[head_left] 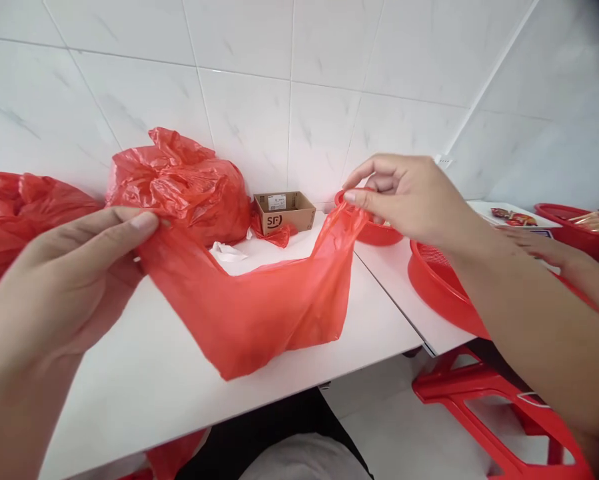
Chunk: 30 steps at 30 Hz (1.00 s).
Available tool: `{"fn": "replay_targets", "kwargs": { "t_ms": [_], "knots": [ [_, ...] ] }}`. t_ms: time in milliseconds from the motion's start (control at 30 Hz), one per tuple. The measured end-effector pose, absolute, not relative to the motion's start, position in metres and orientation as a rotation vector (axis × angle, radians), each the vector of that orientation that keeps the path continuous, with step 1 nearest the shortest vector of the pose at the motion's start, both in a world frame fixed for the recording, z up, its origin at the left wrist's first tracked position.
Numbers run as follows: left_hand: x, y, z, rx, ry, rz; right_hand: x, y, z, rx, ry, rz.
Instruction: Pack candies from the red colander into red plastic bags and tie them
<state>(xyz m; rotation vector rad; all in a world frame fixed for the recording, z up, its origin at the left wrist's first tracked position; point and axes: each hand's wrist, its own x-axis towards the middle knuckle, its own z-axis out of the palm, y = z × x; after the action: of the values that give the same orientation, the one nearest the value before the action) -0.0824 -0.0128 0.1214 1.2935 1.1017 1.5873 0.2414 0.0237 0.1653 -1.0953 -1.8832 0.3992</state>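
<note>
Small workroom by the look: white tiled wall [249,120], plain white table [129,360], bulging red bags [189,183], SF-marked carton [292,221], red baskets [436,293], plastic stool [472,387].

So the held bag [259,307] hangs over the table [124,393], box [292,220] behind it by the wall [249,120], another bag [184,183] left of that, sieve [439,293] off right.

near table [129,373] is open; carton [290,220] and bulging bag [189,187] block behind.
</note>
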Motion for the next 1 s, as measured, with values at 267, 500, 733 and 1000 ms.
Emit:
{"fn": "replay_targets", "kwargs": {
  "t_ms": [267, 500, 733, 1000],
  "knots": [
    [-0.046, 0.03, 0.123, 1.543, 0.712, 1.106, 0.196, 0.045, 0.18, -0.903, -2.067, 0.554],
    [-0.015, 0.053, 0.125, 1.589, 0.891, 0.762, 0.148, 0.065, 0.166, -0.525, -2.216, 0.774],
    [-0.025, 0.063, 0.11, 1.462, 0.964, 0.894, 0.17, 0.081, 0.123, -0.87, -2.091, 0.788],
    [-0.038, 0.063, 0.116, 1.578, 0.885, 0.87, 0.161, 0.038, 0.12, -0.532, -1.968, 0.696]
  ]
}}
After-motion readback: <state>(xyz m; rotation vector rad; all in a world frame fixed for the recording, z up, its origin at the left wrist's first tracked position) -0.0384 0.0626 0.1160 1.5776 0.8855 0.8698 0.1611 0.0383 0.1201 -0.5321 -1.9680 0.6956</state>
